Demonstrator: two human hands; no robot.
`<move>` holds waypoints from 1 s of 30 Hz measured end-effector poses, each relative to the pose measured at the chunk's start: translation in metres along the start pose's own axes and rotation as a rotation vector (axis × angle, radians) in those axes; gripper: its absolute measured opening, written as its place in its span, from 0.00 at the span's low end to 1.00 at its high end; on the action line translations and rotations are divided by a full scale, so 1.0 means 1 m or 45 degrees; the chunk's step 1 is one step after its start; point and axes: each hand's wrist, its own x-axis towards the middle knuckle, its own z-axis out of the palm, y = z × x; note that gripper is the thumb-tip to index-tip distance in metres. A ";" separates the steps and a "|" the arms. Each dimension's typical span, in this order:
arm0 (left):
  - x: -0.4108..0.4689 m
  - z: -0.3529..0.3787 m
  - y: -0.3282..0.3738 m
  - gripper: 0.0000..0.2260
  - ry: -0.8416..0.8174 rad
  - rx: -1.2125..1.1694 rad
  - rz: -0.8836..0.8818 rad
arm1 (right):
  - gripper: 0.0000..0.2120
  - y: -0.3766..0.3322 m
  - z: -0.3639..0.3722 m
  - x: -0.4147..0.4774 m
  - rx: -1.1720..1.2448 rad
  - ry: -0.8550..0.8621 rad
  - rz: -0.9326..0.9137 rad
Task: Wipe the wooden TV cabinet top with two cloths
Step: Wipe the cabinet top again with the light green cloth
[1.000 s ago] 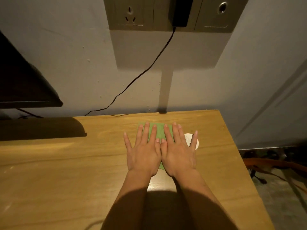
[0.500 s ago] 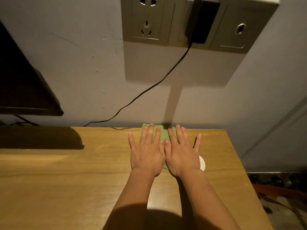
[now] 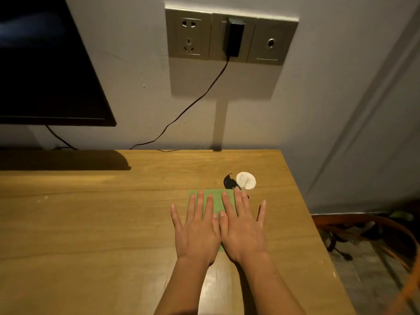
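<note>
A green cloth [image 3: 216,201] lies flat on the wooden cabinet top [image 3: 91,223], right of centre. My left hand [image 3: 196,233] and my right hand [image 3: 244,233] rest side by side on it, palms down, fingers straight and spread. The hands cover most of the cloth, so only its far part and a sliver between the wrists show. Neither hand curls around it. I see no second cloth.
A white round cap [image 3: 246,180] and a dark cable hole [image 3: 229,181] sit just beyond my right fingertips. A black TV [image 3: 45,76] hangs at the left. A wall socket panel [image 3: 266,42] holds a black adapter [image 3: 234,39] with its cable [image 3: 188,108]. The cabinet's right edge [image 3: 318,235] drops to a cluttered floor.
Both hands pushed the green cloth out to the wall edge, then drew it back toward me. The white cap and the dark hole now lie uncovered beyond the fingertips.
</note>
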 end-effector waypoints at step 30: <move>-0.220 0.010 0.060 0.24 -0.177 0.059 -0.010 | 0.27 0.052 -0.011 -0.224 -0.038 -0.157 0.022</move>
